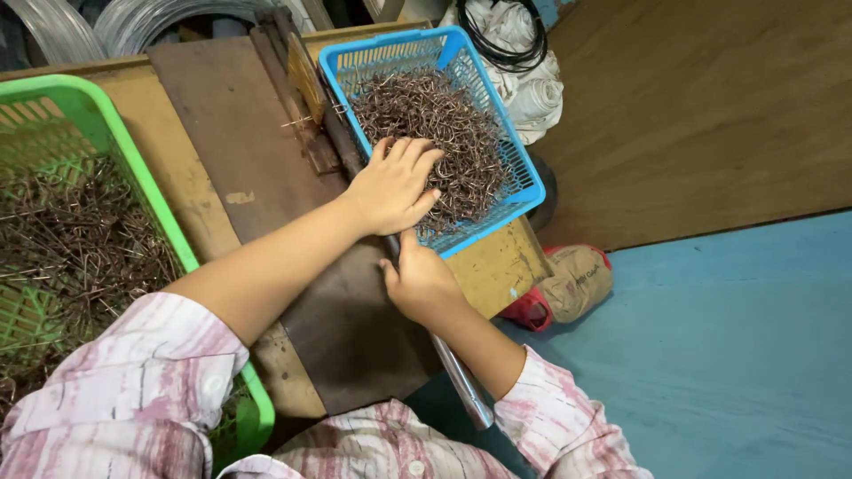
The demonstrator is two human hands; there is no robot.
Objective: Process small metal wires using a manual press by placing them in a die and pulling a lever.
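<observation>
Bent wire pieces (444,133) under left hand (395,186) (fingertips buried), right hand (424,282) gripping half-hidden metal bar (461,381)

Light is even and fairly bright, soft and from overhead, with no hard glare. Shadows are faint: a dim one lies under the blue basket (497,191) at its right edge and beside the forearms on the tabletop (240,160). Focus is sharp at centre; the near sleeves look slightly soft. The wide lens bends lines at the edges.
</observation>
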